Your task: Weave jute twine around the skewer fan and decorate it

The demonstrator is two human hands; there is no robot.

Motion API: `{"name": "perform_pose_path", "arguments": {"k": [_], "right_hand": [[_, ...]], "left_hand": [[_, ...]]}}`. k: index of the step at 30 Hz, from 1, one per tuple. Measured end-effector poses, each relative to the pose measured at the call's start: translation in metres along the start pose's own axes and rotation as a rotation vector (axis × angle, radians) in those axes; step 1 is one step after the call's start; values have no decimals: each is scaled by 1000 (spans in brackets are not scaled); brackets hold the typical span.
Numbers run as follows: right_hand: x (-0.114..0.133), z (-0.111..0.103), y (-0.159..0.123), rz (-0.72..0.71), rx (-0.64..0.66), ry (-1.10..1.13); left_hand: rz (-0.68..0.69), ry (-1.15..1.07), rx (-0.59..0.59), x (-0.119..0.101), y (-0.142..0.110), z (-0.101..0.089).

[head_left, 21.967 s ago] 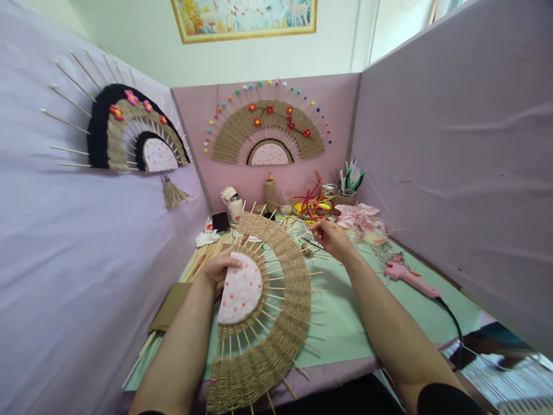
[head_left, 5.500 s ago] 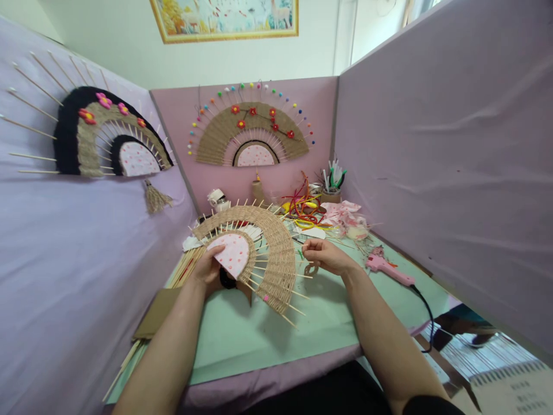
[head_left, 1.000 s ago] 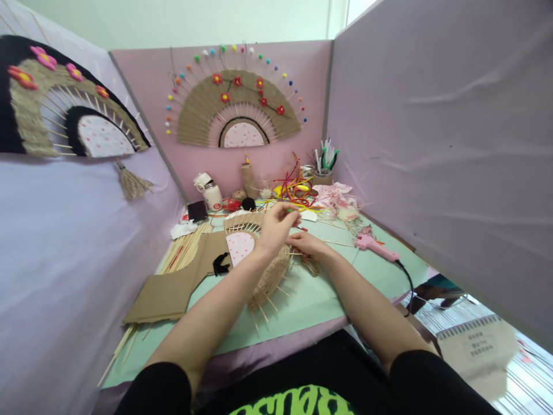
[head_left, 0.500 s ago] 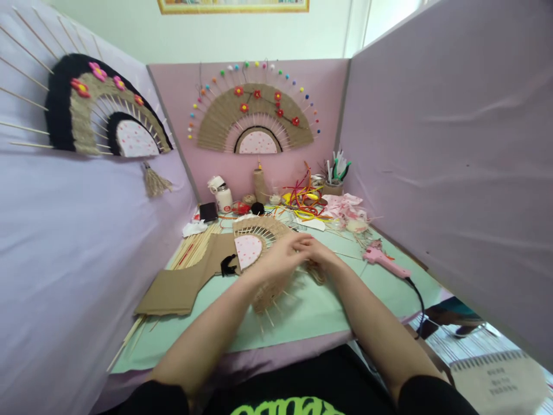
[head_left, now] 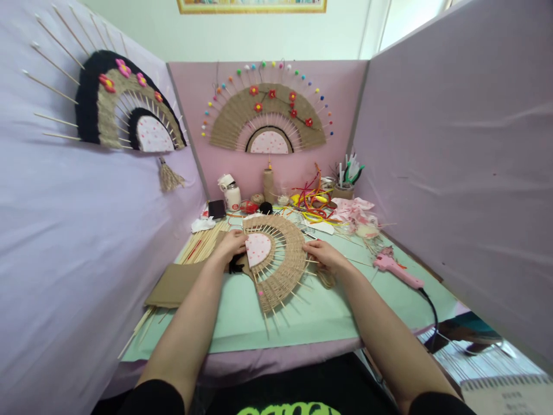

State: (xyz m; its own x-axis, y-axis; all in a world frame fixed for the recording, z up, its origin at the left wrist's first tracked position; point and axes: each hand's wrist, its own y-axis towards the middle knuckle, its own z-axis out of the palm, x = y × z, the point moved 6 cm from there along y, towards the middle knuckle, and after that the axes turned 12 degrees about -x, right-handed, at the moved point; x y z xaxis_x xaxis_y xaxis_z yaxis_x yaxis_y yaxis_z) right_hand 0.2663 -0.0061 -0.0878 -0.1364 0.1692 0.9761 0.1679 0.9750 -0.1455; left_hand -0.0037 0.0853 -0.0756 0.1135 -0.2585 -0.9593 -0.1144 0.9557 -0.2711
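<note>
We judge that we are at a weaving or adjusting step on the twine fan [head_left: 292, 262], which lies over the green-covered table [head_left: 324, 317] in front of us, its straight side to the left. Our left hand [head_left: 232, 245] has its fingers closed on that straight side, beside the dotted pink fabric [head_left: 259, 249]; our right hand [head_left: 325, 254] is narrowed to a pinch at the outer rim, just above a loose twine bundle [head_left: 326, 279]. The next move seems to call for a steady left grip while the right works along the projecting sticks. Half a second ago our hands met over the rim; now they are apart, with the woven band uncovered between them
</note>
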Motion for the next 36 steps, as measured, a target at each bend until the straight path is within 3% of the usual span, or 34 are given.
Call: {"name": "perform_pose_path", "arguments": {"k": [11, 18, 24, 31, 36], "right_hand": [[13, -4, -5, -10, 34, 264], [20, -2, -6, -108, 43, 214], [25, -1, -8, -199, 27, 171], [33, 4, -18, -168, 139, 224], [43, 7, -28, -298, 250, 304]], "left_hand": [[-152, -154, 133, -6, 0, 0], [-135, -111, 202, -6, -14, 9], [-7, -262, 267, -11, -18, 18], [-11, -374, 155, -11, -13, 16], [-163, -391, 83, -9, -13, 8]]}}
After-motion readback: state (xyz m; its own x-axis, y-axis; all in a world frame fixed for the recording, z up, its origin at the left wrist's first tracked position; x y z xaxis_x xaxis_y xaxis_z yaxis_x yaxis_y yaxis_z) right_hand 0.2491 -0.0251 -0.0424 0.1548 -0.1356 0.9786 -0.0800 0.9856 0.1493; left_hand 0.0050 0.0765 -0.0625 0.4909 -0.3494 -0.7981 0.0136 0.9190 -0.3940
